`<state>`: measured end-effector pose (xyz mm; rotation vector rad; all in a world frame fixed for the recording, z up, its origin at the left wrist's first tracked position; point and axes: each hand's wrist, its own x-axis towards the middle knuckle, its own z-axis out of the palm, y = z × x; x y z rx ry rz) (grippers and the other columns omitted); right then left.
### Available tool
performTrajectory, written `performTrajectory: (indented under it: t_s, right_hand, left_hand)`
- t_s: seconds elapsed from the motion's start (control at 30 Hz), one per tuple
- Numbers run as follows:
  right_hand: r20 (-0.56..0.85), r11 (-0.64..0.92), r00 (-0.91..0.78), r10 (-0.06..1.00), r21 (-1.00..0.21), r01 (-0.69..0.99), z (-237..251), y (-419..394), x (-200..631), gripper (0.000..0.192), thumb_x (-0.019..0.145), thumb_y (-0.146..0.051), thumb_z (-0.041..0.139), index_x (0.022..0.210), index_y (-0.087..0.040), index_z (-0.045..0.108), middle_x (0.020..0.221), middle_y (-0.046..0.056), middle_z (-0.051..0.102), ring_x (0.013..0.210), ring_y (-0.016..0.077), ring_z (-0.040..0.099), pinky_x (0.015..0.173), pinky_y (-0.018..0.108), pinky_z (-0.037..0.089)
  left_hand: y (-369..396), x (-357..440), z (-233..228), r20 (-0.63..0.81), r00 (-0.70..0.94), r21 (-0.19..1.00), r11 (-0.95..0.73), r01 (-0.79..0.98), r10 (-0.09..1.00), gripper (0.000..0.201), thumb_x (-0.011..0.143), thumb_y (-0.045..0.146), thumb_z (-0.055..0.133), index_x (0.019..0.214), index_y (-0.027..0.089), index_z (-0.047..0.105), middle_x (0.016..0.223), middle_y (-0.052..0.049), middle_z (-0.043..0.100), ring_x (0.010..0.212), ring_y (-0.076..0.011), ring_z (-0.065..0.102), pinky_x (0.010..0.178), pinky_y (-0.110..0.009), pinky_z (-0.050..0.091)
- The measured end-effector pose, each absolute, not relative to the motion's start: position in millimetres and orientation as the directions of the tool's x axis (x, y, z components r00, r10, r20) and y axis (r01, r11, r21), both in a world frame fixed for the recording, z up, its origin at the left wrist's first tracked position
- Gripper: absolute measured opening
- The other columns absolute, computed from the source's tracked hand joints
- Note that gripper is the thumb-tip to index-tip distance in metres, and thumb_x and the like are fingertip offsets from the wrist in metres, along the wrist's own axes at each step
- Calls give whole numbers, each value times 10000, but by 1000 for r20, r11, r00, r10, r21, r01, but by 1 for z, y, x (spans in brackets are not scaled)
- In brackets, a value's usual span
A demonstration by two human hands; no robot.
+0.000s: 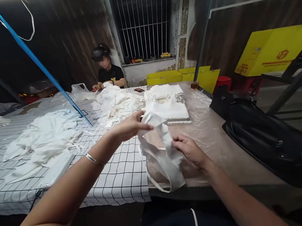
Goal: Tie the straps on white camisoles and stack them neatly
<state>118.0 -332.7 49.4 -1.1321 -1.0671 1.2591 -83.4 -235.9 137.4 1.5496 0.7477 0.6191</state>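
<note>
Your left hand [129, 126], centre frame, pinches top edge of white cloth bag [162, 152], fingers closed on fabric. Your right hand [190, 150], just right of centre, grips same bag at its side, thumb on cloth. Bag hangs between both hands, lower part drooping over table edge [177, 192]. Silver bangle [93, 159] on your left wrist. Checked tablecloth [119, 171] left of bag. Loose white cloth heap [41, 137] at left, folded stack [168, 103] above centre. Another person [108, 68] sits at far end, upper centre.

White cloth [162, 152]; black-gridded white tablecloth [119, 171]
</note>
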Motion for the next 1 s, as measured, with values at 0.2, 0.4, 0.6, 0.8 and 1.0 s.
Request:
performTrajectory:
  t_s: [0.2,0.4,0.6,0.8,1.0]
  right_hand:
    - [-6,60,258,966,-967,-247,40,-350,159,303,574,-411,762,659,-204,558,642,-28,554,640,125,490,651,267,432]
    - [62,92,373,926,-994,-61,28,-351,179,268,615,-423,712,673,-215,553,651,-20,542,648,141,510,684,301,465]
    - [59,114,477,877,-989,-89,26,-353,198,249,595,-385,714,679,-213,553,654,-20,561,626,132,517,620,274,470]
    - [124,156,537,835,-988,-14,23,-357,210,220,605,-363,712,670,-206,572,650,-29,538,633,122,510,648,272,462]
    - [247,142,582,775,-965,220,6,-361,223,221,668,-407,659,721,-207,581,652,-21,556,626,137,513,629,279,447]
  left_hand:
    - [-246,-83,67,-54,566,495,-470,731,823,675,651,356,733,1270,248,486,1103,-69,549,862,-222,610,713,-320,487]
    - [-252,-81,37,75,702,391,-669,632,708,330,774,261,530,1091,230,616,1114,-76,571,760,-199,609,655,-309,452]
    - [-242,-87,35,172,478,760,-424,492,862,167,683,142,511,785,179,638,850,-54,613,815,-195,596,737,-304,475]
    - [-243,-89,36,-377,525,894,447,-8,763,207,656,185,722,802,143,583,638,-11,583,532,-101,538,505,-207,438]
    - [-245,-91,35,-449,554,827,560,-39,701,332,707,357,788,722,157,523,495,68,395,396,-31,324,369,-143,260]
